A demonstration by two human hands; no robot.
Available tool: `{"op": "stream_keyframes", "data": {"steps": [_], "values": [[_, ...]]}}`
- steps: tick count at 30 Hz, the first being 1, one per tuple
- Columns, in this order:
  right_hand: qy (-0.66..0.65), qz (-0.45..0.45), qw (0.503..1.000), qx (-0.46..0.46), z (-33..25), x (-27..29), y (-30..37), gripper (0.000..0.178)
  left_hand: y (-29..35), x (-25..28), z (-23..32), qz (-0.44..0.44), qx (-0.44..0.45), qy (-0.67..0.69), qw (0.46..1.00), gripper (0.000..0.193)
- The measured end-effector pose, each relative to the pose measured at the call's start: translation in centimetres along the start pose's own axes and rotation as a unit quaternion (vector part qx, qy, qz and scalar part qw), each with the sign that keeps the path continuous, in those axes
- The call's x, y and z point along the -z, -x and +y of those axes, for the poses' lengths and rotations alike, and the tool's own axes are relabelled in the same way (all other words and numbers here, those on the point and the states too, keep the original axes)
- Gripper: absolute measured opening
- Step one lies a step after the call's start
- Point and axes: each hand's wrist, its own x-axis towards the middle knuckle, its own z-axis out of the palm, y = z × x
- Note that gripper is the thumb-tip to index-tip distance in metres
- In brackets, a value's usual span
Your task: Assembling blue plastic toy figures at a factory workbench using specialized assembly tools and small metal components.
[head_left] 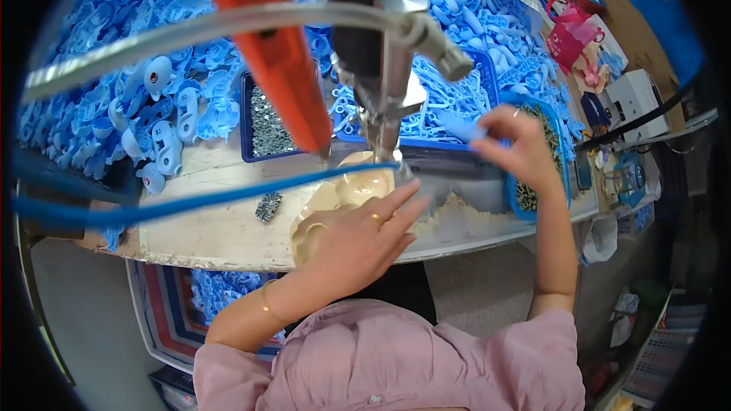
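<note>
My left hand (364, 240) lies over a beige moulded holder (308, 232) with rounded hollows, at the table's front edge. Its fingers are stretched out to the right, slightly blurred, with nothing seen in them. My right hand (521, 148) is raised at the right, thumb and fingers pinched on a light blue plastic piece (459, 126). That piece is over the near edge of a dark blue tray (491, 68) of slim blue plastic parts (449, 95). Beside the right wrist stands a light blue basket (525, 213) of small brass-coloured metal parts.
An orange power screwdriver (278, 61) and a black-and-metal tool (369, 23) hang above the holder. A blue hose (190, 202) crosses in front. Left of them sits a tray of small silver screws (270, 125). Blue plastic shells (156, 76) are heaped at the far left.
</note>
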Motion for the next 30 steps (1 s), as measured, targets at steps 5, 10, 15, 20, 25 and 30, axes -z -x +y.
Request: {"op": "stream_keyframes", "data": {"steps": [5, 10, 15, 20, 25, 30], "values": [[-0.032, -0.169, 0.984, 0.052, -5.5, -4.5, 3.6, 0.025, -0.9, -4.0, -0.5, -0.054, 0.070, -0.024, 0.996, 0.061], [-0.145, -0.063, 0.982, -0.103, 0.6, -1.6, -3.8, 0.018, 0.7, -2.0, -1.1, 0.093, -0.008, 0.023, 0.995, 0.048], [0.106, 0.186, 0.977, 0.003, 10.2, -0.8, -16.7, 0.027, 2.7, -0.4, -0.8, 0.036, 0.052, 0.020, 0.998, 0.042], [0.356, 0.131, 0.921, -0.092, 14.7, -3.4, -24.3, 0.051, 4.9, -1.4, -1.7, 0.089, -0.022, -0.086, 0.992, 0.033], [0.237, 0.269, 0.933, 0.011, 15.7, -1.9, -25.3, 0.067, 8.4, -2.9, -3.3, 0.075, -0.027, -0.122, 0.989, 0.044], [-0.004, 0.167, 0.986, -0.013, 13.1, 1.0, -21.8, 0.048, 9.4, -4.2, -3.5, 0.081, -0.011, -0.029, 0.996, 0.035]]}}
